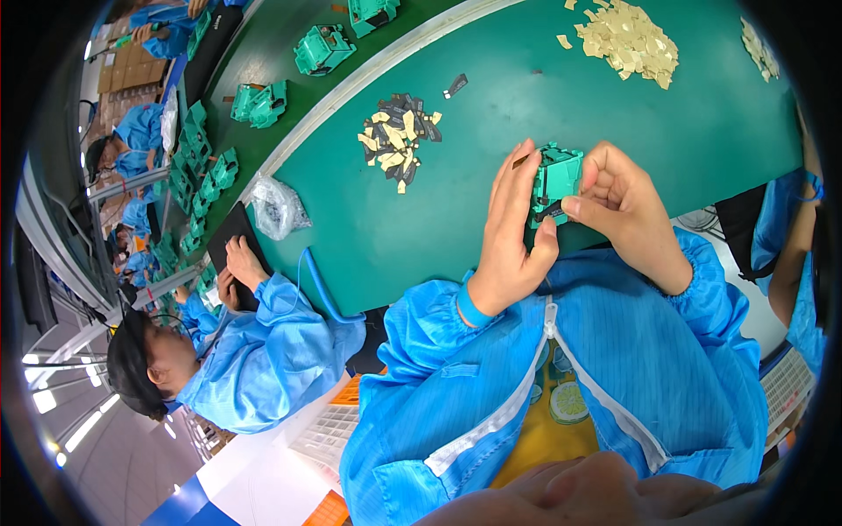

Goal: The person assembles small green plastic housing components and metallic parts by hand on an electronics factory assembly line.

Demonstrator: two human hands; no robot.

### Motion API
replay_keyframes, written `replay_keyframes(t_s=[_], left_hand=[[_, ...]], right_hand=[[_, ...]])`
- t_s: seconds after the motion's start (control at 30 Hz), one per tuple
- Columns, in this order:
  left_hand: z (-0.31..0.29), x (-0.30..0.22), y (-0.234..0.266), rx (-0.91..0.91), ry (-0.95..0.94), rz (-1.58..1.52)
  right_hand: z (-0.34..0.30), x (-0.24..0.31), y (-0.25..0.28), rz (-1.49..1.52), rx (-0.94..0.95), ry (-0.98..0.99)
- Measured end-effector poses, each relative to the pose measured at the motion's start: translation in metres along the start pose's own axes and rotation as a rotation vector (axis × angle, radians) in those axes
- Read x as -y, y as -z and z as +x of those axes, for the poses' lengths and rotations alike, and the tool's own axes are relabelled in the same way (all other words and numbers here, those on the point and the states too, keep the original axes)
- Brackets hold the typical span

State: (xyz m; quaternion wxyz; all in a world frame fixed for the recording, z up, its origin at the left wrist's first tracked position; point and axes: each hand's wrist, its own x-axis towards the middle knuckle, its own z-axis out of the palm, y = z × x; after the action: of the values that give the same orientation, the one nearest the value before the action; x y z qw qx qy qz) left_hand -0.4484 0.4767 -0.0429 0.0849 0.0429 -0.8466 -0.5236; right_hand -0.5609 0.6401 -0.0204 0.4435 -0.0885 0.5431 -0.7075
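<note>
Between my two hands, above the near part of the green table, is a green plastic housing (559, 175) with a small black label-like piece (551, 212) at its lower end. My left hand (509, 223) grips it from the left, long fingers along its side and thumb near the black piece. From the right, my right hand (624, 197) holds the other side, its fingers curled and its thumb pressed by the lower corner. A brown strip shows beside my left fingertips. Farther left lies a mixed pile of black and cream pieces (400, 136), with one loose black piece (455, 86) beyond it.
A heap of cream pieces (624, 39) lies at the far right. Left on the table stands a clear plastic bag (279, 209). Past a pale rail (351, 81), more green housings (323, 49) sit on a belt. A co-worker in blue (263, 351) works at left; another person's arm (794, 254) shows at right.
</note>
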Motion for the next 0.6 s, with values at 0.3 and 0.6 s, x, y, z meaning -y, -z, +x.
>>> replay_keyframes(t_s=[0.3, 0.6], left_hand=[[0.005, -0.004, 0.001, 0.005, 0.069, -0.069], [0.0, 0.0, 0.002, -0.005, -0.003, -0.027]], right_hand=[[0.006, -0.004, -0.001, 0.063, -0.047, -0.007], [0.001, -0.006, -0.008, 0.07, -0.069, 0.014]])
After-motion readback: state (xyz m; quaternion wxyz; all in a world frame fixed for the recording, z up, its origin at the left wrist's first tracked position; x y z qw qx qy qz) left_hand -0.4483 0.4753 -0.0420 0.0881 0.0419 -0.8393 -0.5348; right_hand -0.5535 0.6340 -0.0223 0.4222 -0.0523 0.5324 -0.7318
